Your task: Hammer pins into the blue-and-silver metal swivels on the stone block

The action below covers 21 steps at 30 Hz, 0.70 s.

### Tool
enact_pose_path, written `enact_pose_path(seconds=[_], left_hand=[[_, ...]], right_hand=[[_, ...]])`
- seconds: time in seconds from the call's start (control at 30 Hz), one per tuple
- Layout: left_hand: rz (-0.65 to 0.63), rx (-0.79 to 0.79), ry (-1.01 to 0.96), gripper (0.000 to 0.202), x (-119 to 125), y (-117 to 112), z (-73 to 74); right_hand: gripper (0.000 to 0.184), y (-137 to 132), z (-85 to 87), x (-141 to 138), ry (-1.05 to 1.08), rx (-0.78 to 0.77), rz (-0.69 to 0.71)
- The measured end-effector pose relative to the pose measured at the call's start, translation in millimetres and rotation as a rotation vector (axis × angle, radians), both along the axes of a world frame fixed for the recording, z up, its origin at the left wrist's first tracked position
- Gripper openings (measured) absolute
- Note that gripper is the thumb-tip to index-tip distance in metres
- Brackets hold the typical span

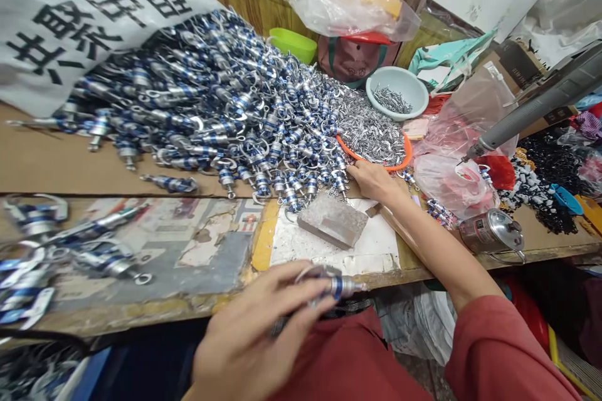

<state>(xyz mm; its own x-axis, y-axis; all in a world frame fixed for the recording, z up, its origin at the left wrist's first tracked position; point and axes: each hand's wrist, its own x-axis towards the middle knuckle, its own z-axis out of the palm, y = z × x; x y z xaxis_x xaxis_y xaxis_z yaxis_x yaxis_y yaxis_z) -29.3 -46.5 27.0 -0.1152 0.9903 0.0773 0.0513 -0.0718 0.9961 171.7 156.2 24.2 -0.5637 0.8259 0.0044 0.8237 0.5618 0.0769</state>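
My left hand (254, 332) is near the table's front edge, fingers closed around a blue and silver metal clasp (336, 285) whose tip sticks out to the right. My right hand (374, 180) reaches forward to the edge of an orange tray (407, 153) heaped with small silver metal parts, fingers curled at the pile; what they pinch, if anything, is hidden. A large heap of blue and silver clasps (211, 100) covers the table's middle. A grey metal block (333, 220) lies on a white sheet between my hands.
A pale bowl of silver pins (397, 93), a green bowl (294, 44) and plastic bags (352, 6) stand at the back. A grey power tool (531, 106) juts in from the right over a metal tin (491, 233). More clasps (56, 250) lie at left.
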Motion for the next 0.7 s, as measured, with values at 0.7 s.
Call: enact_pose_path(seconds=[0.7], left_hand=[[0.139, -0.040, 0.022, 0.020, 14, 36, -0.9]], right_hand=[[0.013, -130, 27.9, -38, 1.067, -0.162, 0.190]])
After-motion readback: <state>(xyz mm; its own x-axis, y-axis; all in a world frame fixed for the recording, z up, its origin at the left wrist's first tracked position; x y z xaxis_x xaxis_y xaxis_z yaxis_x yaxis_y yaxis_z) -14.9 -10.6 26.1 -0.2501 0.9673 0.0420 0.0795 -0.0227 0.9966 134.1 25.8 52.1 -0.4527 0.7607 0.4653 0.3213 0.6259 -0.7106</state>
